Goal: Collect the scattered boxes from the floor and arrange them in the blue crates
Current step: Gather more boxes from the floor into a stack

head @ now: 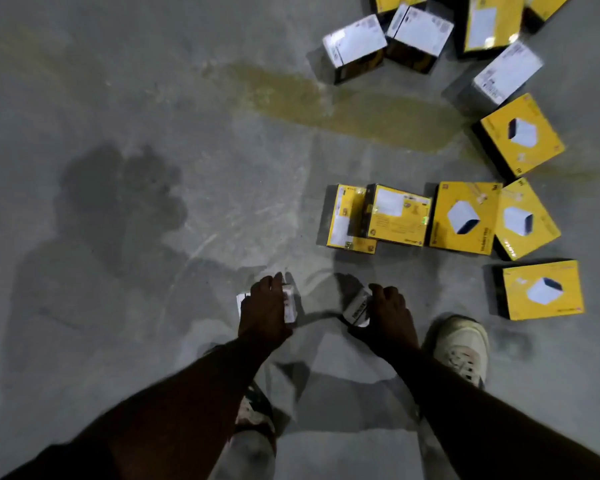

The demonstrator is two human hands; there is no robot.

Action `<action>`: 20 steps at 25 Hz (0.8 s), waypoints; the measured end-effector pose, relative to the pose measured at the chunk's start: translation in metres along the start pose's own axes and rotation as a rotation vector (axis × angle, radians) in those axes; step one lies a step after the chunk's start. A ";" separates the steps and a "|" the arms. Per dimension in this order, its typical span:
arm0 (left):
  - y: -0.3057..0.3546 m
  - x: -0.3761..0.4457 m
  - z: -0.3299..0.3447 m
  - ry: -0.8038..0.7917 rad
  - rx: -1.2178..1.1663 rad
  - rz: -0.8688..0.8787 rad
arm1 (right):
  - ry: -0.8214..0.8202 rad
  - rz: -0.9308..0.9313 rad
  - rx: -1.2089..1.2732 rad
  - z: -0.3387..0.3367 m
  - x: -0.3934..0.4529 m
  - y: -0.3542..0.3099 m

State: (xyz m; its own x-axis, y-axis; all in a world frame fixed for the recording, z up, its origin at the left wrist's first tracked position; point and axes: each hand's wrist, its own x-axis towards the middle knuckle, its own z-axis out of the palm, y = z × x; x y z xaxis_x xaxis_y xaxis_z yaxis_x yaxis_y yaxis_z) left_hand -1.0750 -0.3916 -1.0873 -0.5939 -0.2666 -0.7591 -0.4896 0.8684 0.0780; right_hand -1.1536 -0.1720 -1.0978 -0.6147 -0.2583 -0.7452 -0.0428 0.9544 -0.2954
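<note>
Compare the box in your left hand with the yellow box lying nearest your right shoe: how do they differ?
The box in the left hand is small, mostly white and gripped above the floor by the left hand; the yellow box by the shoe is larger, yellow-faced with a printed cube picture, and lies flat and untouched on the floor. Both are rectangular boxes.

one view only, worn on the head, wide-angle. looking forward and steeply down at the floor (153,116) from standing height. both forearms reaching in from the bottom edge, hands (264,306) near the lower middle, close to the lens. shoes (461,348) at the bottom, straight beneath. boxes (465,220) scattered to the right and upper right, farther off, some cut by the frame's top edge.
</note>
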 end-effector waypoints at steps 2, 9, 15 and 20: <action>-0.019 0.016 0.024 -0.027 0.069 0.006 | -0.002 0.007 -0.116 0.021 0.015 0.007; -0.035 0.019 0.031 0.204 -0.188 -0.126 | 0.099 0.072 0.112 0.029 0.023 -0.018; -0.016 -0.023 -0.122 -0.067 -1.469 -0.266 | 0.191 0.064 1.083 -0.099 -0.023 -0.136; -0.008 -0.079 -0.248 -0.089 -1.480 -0.103 | 0.138 -0.067 1.239 -0.186 -0.079 -0.246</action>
State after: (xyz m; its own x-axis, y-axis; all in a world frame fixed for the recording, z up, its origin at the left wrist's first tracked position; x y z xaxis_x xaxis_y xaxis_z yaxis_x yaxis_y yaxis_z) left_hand -1.1821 -0.4809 -0.8678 -0.5038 -0.2259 -0.8337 -0.7476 -0.3696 0.5519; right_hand -1.2410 -0.3580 -0.8550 -0.7209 -0.2113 -0.6601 0.6468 0.1372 -0.7503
